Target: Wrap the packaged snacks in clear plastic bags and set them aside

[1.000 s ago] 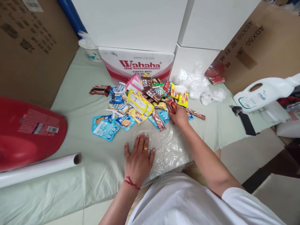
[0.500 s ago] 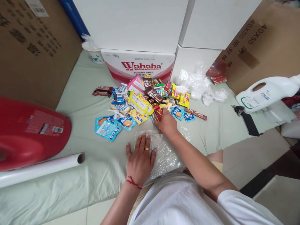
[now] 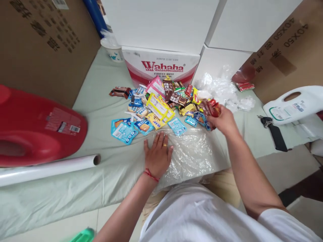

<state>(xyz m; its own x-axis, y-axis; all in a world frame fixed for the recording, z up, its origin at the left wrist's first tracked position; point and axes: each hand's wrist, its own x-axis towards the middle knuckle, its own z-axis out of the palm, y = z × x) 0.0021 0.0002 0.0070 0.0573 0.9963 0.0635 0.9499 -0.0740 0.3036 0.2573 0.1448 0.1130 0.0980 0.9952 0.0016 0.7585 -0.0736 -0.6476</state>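
My left hand [image 3: 157,154] lies flat with its fingers spread on the edge of a clear plastic bag [image 3: 194,153] on the cloth. My right hand [image 3: 223,119] is closed around red-brown wrapped snack bars [image 3: 210,107], held over the right end of a pile of packaged snacks. In the pile are yellow packets [image 3: 157,107], brown cocoa packets [image 3: 177,99], a pink packet [image 3: 156,86] and blue biscuit packets [image 3: 143,126]. One light-blue packet [image 3: 177,126] lies face down just beyond the bag. How many bars the hand holds is partly hidden by the fingers.
Behind the pile stands a Wahaha water carton [image 3: 161,65]. Crumpled clear plastic [image 3: 217,85] lies at its right. A red jug [image 3: 42,124] and a white roll [image 3: 55,168] are on the left; a white bottle [image 3: 290,107] and keys with a black holder [image 3: 276,136] on the right.
My right hand has moved right from the pile's front, now with several red-brown bars in it. The light-blue packet there is uncovered. My left hand stays flat on the bag; the view has shifted.
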